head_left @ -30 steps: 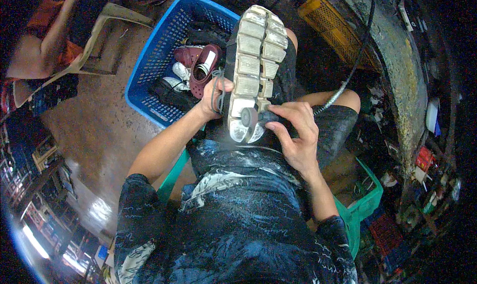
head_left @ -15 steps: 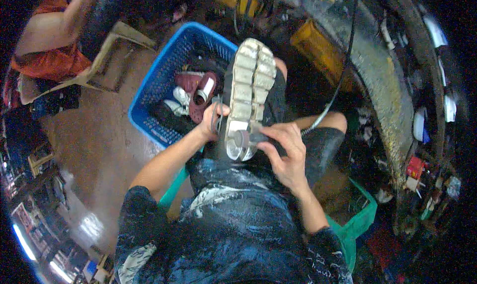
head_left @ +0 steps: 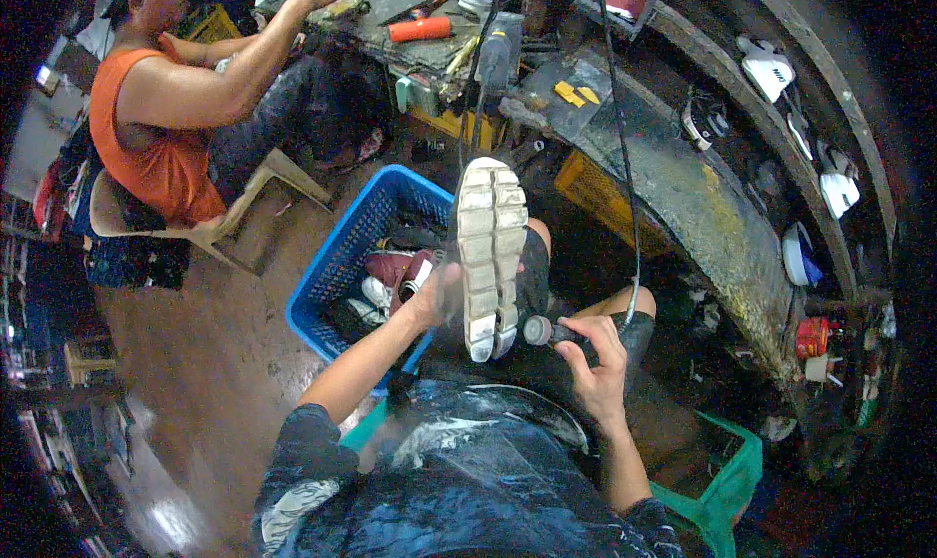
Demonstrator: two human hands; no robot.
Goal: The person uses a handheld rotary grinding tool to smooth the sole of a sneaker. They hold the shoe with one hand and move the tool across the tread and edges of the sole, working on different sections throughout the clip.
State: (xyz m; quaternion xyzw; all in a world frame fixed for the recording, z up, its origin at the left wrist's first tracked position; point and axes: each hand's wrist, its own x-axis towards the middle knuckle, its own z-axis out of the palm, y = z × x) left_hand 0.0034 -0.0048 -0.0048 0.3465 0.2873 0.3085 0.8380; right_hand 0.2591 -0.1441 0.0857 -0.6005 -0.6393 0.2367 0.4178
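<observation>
My left hand (head_left: 435, 297) is closed on the left side of a shoe, whose pale segmented sole (head_left: 490, 231) faces me with the toe pointing away. Some of the left fingers are hidden behind the shoe. In my right hand (head_left: 600, 368) is a rotary grinder (head_left: 571, 335), pinched between thumb and fingers. Its round grey head (head_left: 537, 331) sits just right of the heel end, apart from the sole. A black flexible shaft (head_left: 625, 168) hangs from above and runs down behind the right hand.
A blue basket (head_left: 310, 280) with several shoes stands left of my knees. Another person in an orange top (head_left: 146, 119) sits on a chair at far left, by a cluttered workbench (head_left: 381, 33). A curved worn ledge (head_left: 722, 231) and shoe shelves lie right; green plastic stool (head_left: 737, 495) beneath.
The grinder head has come off the heel area of the sole and moved right. My view has tilted up, bringing the other person and the workbench further into sight.
</observation>
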